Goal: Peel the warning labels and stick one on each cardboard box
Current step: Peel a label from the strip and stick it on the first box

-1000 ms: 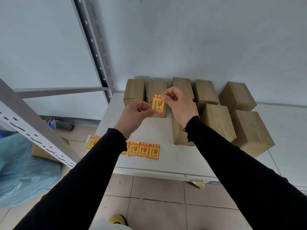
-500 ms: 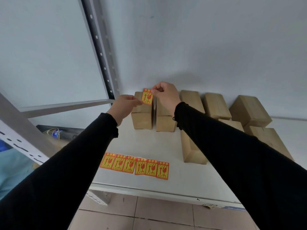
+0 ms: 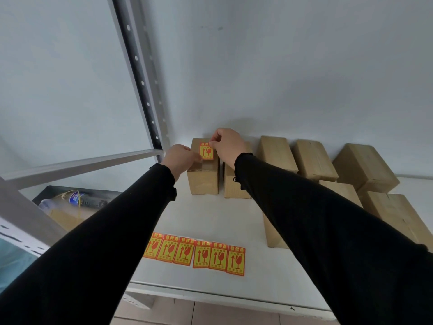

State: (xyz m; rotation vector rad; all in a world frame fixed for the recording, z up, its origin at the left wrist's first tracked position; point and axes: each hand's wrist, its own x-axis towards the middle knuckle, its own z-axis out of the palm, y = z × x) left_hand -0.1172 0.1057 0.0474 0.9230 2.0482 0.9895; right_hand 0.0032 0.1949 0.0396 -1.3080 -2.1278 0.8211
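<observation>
Both hands pinched one label [image 3: 206, 151] on the leftmost box [image 3: 203, 177] at frame centre: left hand [image 3: 181, 158] its lower-left edge, right hand [image 3: 228, 144] its top-right corner.

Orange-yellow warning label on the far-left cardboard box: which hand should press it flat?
Probably left. The left hand rests at the orange-yellow warning label's lower edge, while the right hand pinches its top corner.

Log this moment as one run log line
step: applying label | left hand: pinching label's left edge | right hand: pinching top corner | label: on leftmost box top | spare labels: row on table
</observation>
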